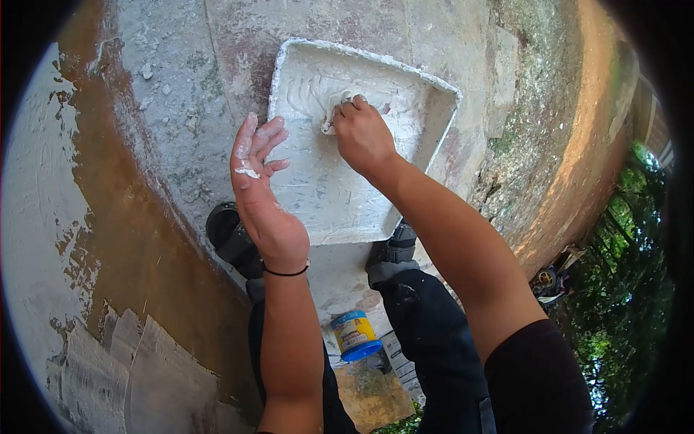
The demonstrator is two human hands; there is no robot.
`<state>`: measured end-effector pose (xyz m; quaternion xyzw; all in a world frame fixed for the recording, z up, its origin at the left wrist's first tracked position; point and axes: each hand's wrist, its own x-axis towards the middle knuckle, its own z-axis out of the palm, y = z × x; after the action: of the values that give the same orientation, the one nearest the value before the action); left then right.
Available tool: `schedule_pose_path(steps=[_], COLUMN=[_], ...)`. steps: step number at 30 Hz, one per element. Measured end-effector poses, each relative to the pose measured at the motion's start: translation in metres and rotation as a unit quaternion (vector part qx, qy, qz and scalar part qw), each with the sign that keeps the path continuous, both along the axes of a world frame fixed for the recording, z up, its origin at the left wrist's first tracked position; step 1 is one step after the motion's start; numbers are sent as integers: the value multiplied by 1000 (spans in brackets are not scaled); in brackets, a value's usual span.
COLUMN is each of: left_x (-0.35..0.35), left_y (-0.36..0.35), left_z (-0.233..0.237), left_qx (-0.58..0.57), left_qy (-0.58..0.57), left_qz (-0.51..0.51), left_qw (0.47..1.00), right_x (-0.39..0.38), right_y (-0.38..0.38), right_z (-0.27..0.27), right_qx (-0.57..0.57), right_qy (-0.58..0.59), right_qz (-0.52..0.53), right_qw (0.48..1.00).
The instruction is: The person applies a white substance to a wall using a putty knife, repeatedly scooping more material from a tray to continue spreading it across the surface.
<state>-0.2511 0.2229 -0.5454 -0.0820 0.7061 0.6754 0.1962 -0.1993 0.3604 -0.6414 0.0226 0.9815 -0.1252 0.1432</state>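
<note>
A square tray (340, 237) with white-crusted rims lies on the ground, and a layer of wet white paste (307, 90) covers its far part. Over the paste, my right hand (363, 135) is closed around a small paste-coated thing (329, 128); my fingers hide most of it, so its kind cannot be made out. My left hand (262, 188) is held up beside the tray's left edge, open and holding nothing. White smears mark its fingers and the base of its thumb. A dark band circles the left wrist.
My shoes (235, 239) stand close to the tray's near side. Between my legs is a yellow and blue tub (354, 335). A wall (43, 195) with patchy white coating rises at left. Rubble (166, 90) lies on the ground, and green plants (614, 289) grow at right.
</note>
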Motion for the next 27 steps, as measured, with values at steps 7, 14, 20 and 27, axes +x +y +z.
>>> schedule_pose_path(steps=[7,14,20,27], left_x=[-2,-10,-3,8], left_y=[-8,-16,-21,-14], left_z=[0,7,8,16], left_qx=[3,15,17,7], left_qy=[-3,-1,-4,-8], left_qz=[1,4,-14,-24], left_qw=[1000,1000,1000,1000], right_x=[1,-2,-11,36], right_y=[19,23,20,21], right_z=[-2,2,17,35], right_qx=[-7,59,33,-61], right_qy=[-42,-56,-165,-96], right_qz=[126,182,195,72], right_qw=[991,980,966,991])
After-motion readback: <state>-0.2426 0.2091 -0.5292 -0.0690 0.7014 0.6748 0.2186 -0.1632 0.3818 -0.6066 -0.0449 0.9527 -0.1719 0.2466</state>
